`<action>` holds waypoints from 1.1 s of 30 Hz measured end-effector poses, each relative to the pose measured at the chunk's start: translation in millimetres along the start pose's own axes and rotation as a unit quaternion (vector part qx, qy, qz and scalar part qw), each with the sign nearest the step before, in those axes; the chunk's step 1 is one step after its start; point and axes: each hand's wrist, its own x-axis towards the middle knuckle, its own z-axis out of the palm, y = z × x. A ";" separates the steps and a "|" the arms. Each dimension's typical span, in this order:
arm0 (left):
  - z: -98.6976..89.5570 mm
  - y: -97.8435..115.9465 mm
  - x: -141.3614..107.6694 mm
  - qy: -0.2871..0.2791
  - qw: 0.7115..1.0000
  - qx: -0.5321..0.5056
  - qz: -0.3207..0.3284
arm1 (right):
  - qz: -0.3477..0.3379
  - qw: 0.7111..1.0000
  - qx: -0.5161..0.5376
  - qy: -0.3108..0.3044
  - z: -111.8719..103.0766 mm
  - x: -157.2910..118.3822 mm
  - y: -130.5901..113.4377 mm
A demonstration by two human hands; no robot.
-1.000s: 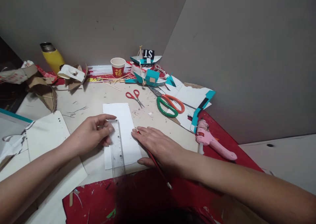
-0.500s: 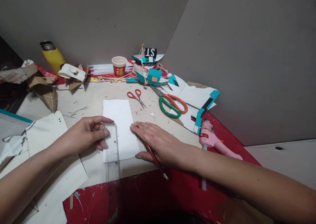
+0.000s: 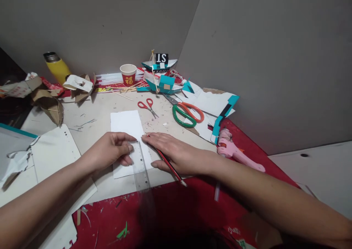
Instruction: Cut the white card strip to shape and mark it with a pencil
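Observation:
A clear plastic ruler (image 3: 141, 164) lies slanted over a white paper rectangle (image 3: 122, 122), its lower end reaching past the paper toward the table's front. My left hand (image 3: 115, 150) pinches the ruler's left edge near its top end, fingers closed on it. Across the paper's right edge rests my right hand (image 3: 173, 150), palm down, with a red and black pencil (image 3: 170, 166) held between thumb and fingers. The pencil's tip is near the index fingertip and its far end points toward me. Small red-handled scissors (image 3: 148, 107) lie beyond the paper.
Large scissors with green and orange handles (image 3: 184, 119) and a pink glue gun (image 3: 232, 152) lie on the right. Behind stand a paper cup (image 3: 128, 75), a model boat (image 3: 165, 84) and a yellow bottle (image 3: 57, 67). Cut card (image 3: 55, 150) spreads on the left.
My left hand and the ruler have slid right across the paper, and the ruler is now more slanted. My right hand stays on the paper's right edge with the pencil. The view has shifted slightly.

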 end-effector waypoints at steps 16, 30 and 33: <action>20.8 -21.0 -20.0 0.138 0.898 0.368 0.197 | 0.003 0.999 -0.034 -0.009 -1.4 -0.8 -4.4; 31.6 -25.2 -19.6 0.180 0.871 0.405 0.214 | 0.000 0.999 -0.033 0.013 4.3 -2.1 0.0; 33.1 -30.8 -18.8 0.181 0.839 0.462 0.223 | 0.005 1.000 -0.029 0.011 4.6 -1.9 0.8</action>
